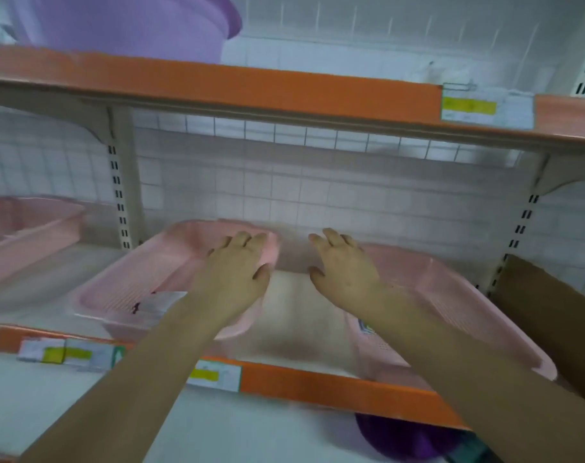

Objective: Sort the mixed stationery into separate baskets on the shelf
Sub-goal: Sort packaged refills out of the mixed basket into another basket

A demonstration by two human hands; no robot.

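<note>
Three pink plastic baskets stand on the middle shelf. The middle basket holds a clear packet of stationery near its front. My left hand hovers over that basket's right rim with fingers spread and holds nothing. My right hand is stretched out over the left rim of the right basket, fingers spread and empty. A small colourful item shows inside the right basket beside my forearm. The left basket sits at the far left.
A brown cardboard box stands at the right end of the shelf. A lilac tub sits on the upper shelf. A dark purple basin lies below. Price labels hang on the orange shelf edge.
</note>
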